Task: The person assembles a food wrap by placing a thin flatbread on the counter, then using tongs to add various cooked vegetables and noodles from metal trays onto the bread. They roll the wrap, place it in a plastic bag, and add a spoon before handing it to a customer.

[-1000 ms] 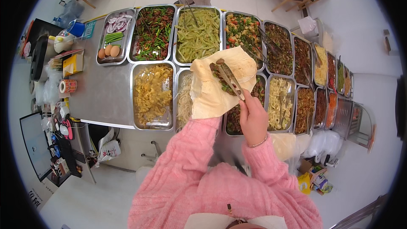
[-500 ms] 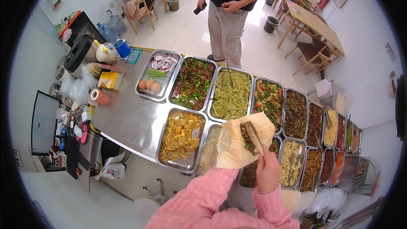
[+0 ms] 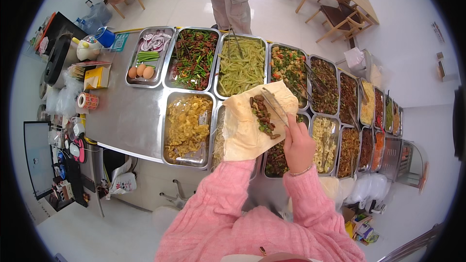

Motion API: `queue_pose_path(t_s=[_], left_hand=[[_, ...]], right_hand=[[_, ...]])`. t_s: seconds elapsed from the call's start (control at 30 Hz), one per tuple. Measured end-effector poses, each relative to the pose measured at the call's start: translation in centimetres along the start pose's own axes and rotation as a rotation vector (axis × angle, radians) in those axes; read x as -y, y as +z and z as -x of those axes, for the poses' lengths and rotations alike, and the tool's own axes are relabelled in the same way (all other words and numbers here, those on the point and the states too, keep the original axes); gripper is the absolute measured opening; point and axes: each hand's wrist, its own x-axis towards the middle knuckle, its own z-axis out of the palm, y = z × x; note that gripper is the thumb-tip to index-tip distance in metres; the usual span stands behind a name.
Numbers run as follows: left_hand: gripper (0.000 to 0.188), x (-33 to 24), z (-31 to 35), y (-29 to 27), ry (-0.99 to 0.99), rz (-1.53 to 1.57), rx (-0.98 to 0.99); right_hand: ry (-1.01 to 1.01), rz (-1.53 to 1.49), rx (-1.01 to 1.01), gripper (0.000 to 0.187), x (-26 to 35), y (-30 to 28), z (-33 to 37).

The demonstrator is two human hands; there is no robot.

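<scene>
A pale, thin flatbread [image 3: 238,131] is spread out above the food trays. My left hand is hidden beneath it, and the pink left sleeve [image 3: 218,179] leads up to its lower edge, so the hand supports it from below. Across the middle of the flatbread lies a strip of dark cooked meat with green pieces [image 3: 263,119]. My right hand [image 3: 298,148] is closed around metal tongs [image 3: 277,106], whose tips lie over the bread just right of the strip.
Two rows of metal trays hold foods such as scrambled egg [image 3: 187,123], shredded green vegetable [image 3: 241,65] and onion with eggs [image 3: 151,58]. Plastic bags [image 3: 371,189] lie at the near right. A sticker roll [image 3: 88,101] stands left; a person [image 3: 233,0] stands beyond the counter.
The tongs have lifted off the filling and shifted to its right, leaving more of the strip visible. My view has tilted down, so the trays sit higher in the picture.
</scene>
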Motion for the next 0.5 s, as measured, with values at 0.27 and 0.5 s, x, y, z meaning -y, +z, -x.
queue_pose_path(t_s=[0.27, 0.5], left_hand=[[0.062, 0.7, -0.2, 0.8, -0.172, 0.434, 0.022], [0.062, 1.0, 0.0, 1.6, -0.293, 0.698, 0.031]], right_hand=[[0.062, -0.018, -0.027, 0.040, -0.6, -0.5, 2.6], [0.077, -0.013, 0.045, 0.042, -1.6, -1.4, 5.7]])
